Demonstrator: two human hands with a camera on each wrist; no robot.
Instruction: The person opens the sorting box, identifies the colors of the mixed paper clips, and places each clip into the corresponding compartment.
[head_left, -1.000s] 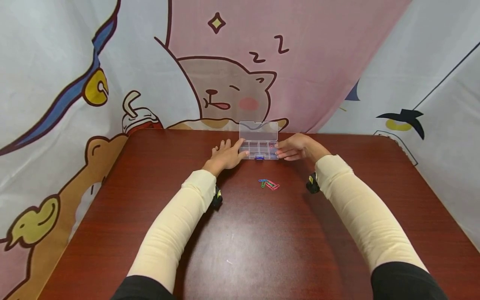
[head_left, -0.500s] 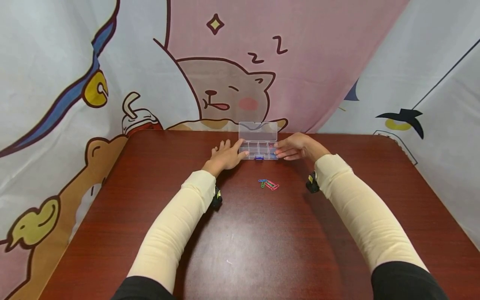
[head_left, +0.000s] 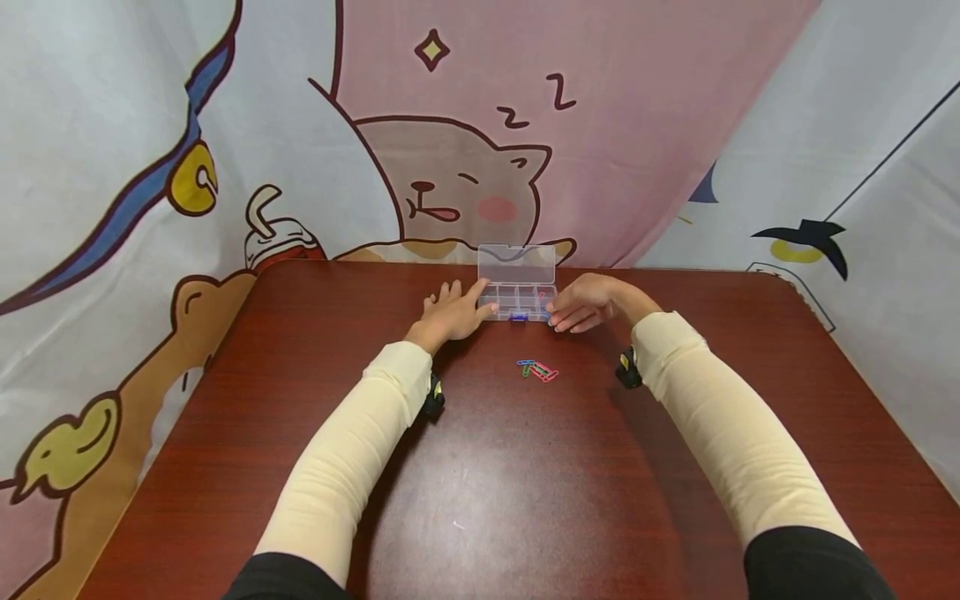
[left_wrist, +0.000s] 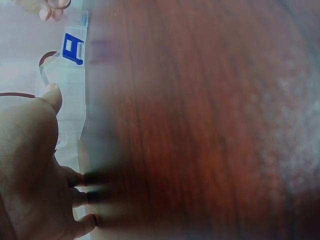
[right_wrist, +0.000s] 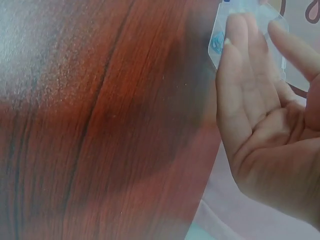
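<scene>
A clear plastic compartment box stands near the table's back edge, its lid raised and a blue latch at the front. My left hand touches the box's left end, thumb at the front corner and forefinger at the back, other fingers spread on the table. At the right end, my right hand has its fingertips over the front corner; in the right wrist view the fingers are nearly straight, the thumb apart. Blue paper clips show through the wall there, and a pink one lies in a compartment behind.
Several paper clips, pink, green and blue, lie in a small pile on the brown table in front of the box. A printed cloth hangs right behind the table's back edge.
My right hand has shifted slightly down and toward the box's front right corner, uncovering more of the right compartments. The left hand stays where it was.
</scene>
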